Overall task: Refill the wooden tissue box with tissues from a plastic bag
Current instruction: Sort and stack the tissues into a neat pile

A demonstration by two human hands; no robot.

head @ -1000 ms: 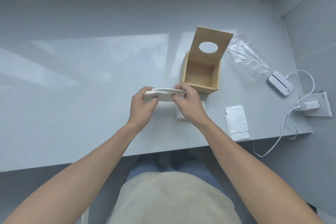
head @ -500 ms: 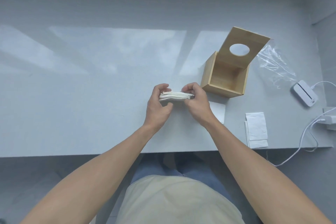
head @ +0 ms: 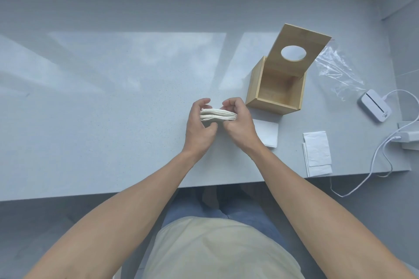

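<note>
A folded stack of white tissues [head: 218,115] is held just above the grey table between both hands. My left hand [head: 199,125] grips its left end and my right hand [head: 239,122] grips its right end. The wooden tissue box [head: 275,88] stands to the right, open, its lid [head: 297,52] with an oval hole tilted up and back. The inside of the box looks bare. A clear plastic bag [head: 337,68] lies flat behind and right of the box.
A single tissue [head: 268,132] lies under my right wrist and two more tissues [head: 316,154] lie near the table's front edge. A small white device [head: 375,105], a charger [head: 408,138] and a white cable [head: 383,158] sit at the far right.
Both hands have kept hold of the tissue stack and shifted slightly on it. The head view has swung left, so the box and bag sit further right in the frame.
</note>
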